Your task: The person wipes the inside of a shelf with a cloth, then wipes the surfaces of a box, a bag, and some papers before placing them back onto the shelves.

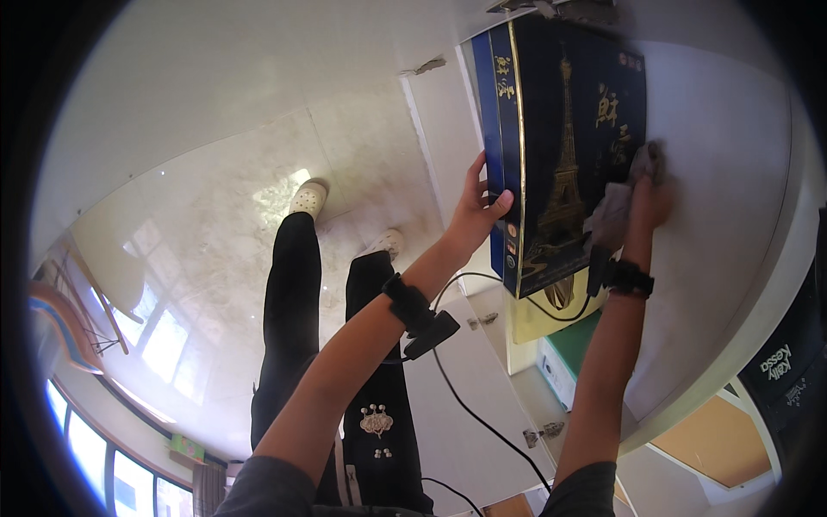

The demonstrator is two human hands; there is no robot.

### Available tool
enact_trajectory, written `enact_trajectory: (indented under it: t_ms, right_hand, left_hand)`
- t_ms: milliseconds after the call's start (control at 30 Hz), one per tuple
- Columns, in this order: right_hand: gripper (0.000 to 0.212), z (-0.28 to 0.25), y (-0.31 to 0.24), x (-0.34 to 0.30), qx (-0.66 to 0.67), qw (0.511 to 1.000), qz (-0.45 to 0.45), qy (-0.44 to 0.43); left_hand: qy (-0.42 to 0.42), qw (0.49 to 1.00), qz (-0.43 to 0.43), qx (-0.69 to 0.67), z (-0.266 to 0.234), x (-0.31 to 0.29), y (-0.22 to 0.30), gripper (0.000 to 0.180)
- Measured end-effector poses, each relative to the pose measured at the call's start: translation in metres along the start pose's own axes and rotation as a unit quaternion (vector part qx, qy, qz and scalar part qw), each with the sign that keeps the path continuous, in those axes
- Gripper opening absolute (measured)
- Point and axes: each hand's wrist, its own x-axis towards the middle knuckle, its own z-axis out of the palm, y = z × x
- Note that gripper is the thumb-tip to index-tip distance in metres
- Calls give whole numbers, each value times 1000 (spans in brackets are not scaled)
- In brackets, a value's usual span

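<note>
A large dark blue box (pixel 573 112) with gold lettering and a gold tower picture is at the upper right, by an open white cabinet. My left hand (pixel 479 209) grips its lower left side, thumb on the front edge and fingers along the side. On the box's right side, my right hand (pixel 652 205), smeared by motion, is closed on a grey cloth (pixel 609 215). Part of that cloth lies over the lower right of the box's front. Both wrists wear black straps with small devices, and a black cable runs between them.
Below the box are a yellow item (pixel 551 312) and a green-and-white box (pixel 570 362) inside the cabinet. An open white door (pixel 461 379) has metal hinges. My legs and light clogs (pixel 308 198) are on the shiny floor. A chair (pixel 69 323) stands far left.
</note>
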Motion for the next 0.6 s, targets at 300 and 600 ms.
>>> enact_trajectory:
  t_ms: [300, 600]
  right_hand:
    - [42, 7, -50, 10, -84, 991, -100, -8]
    - [51, 14, -120, 32, 93, 964, -243, 49]
  left_hand:
    - [-10, 1000, 24, 15, -4, 8, -24, 75]
    - [-10, 1000, 8, 26, -3, 8, -23, 74]
